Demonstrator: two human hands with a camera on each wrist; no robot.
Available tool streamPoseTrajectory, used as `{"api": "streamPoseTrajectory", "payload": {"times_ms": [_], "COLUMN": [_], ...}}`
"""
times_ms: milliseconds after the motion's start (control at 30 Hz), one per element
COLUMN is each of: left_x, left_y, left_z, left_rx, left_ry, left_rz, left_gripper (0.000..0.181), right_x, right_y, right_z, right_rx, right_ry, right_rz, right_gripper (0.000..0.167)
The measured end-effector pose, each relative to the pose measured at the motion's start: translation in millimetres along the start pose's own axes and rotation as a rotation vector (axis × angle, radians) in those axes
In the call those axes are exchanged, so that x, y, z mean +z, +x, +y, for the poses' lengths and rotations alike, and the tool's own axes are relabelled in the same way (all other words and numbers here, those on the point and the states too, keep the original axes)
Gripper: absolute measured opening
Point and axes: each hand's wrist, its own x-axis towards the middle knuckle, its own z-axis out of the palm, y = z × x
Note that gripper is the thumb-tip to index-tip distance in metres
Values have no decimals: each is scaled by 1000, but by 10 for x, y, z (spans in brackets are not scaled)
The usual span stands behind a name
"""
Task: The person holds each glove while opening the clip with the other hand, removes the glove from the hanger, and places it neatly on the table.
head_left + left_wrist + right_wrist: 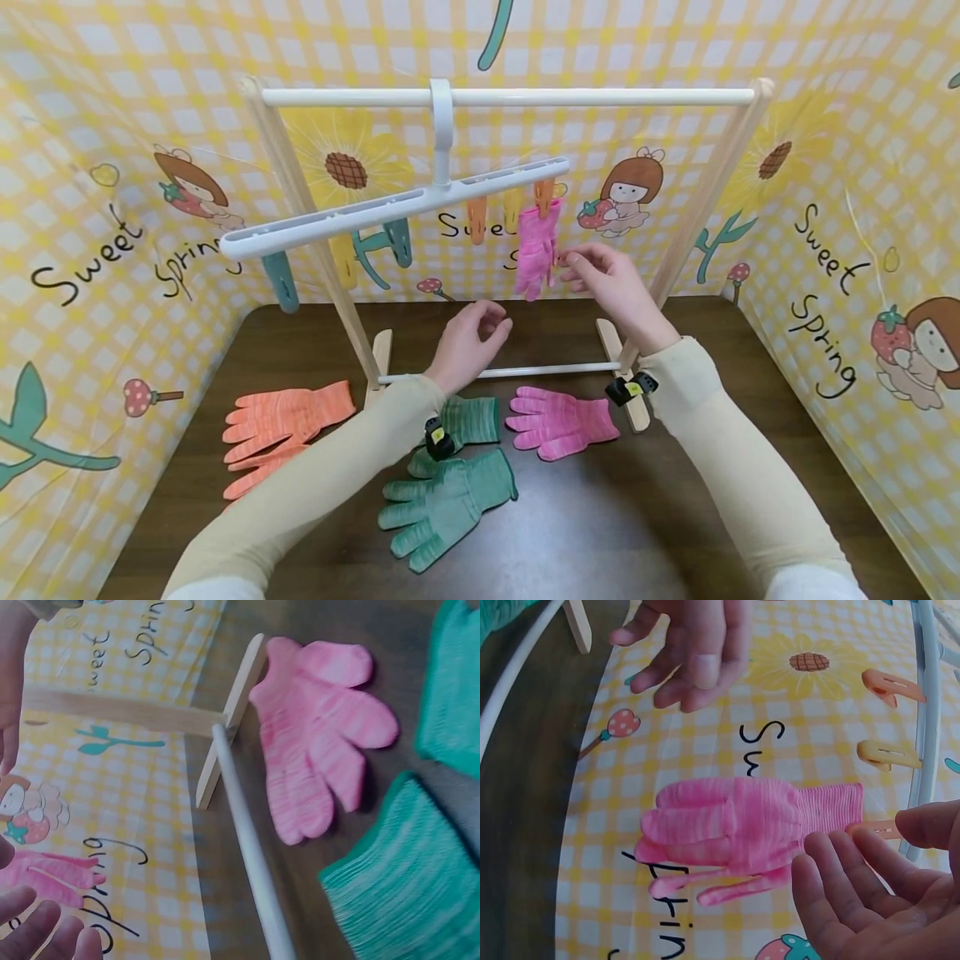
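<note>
A pink glove point(537, 250) hangs fingers down from an orange clothespin point(544, 197) at the right end of a light grey hanger point(397, 204). Beside that glove is my right hand point(611, 283), its fingers slightly bent and nothing held; in the right wrist view those fingers point(840, 877) lie near the cuff, and I cannot tell if they touch. My left hand point(468, 342) hovers lower and to the left, loosely curled around nothing. On the table below lie another pink glove point(562, 422), green gloves point(453, 500) and orange gloves point(288, 421).
The hanger hooks over the white top rod point(600, 97) of a wooden stand. More clothespins hang along it, among them a teal one point(280, 282) and a yellow one point(513, 210). A lower rod point(547, 369) crosses above the dark table point(600, 517). Checked cloth walls point(840, 167) surround it.
</note>
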Motion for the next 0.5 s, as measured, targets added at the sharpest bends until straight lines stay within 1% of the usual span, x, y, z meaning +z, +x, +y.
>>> {"api": "streamPoseTrajectory", "payload": {"times_ms": [100, 267, 400, 500], "left_x": [-11, -35, -55, -67], "left_y": [96, 245, 346, 423], "left_z": [7, 28, 83, 139], "left_rx": [-2, -13, -29, -37], "left_ry": [-11, -58, -87, -106], "left_rz": [21, 47, 57, 54], "left_gripper": [30, 31, 32, 34], "right_x": [-15, -62, -97, -108], "right_y": [42, 118, 178, 223], "right_z": [-18, -52, -99, -121], "right_rx": [-38, -105, -120, -130], "right_ry": [-24, -94, -139, -121], "right_rz": [19, 45, 73, 91], "right_gripper": [41, 39, 39, 37]}}
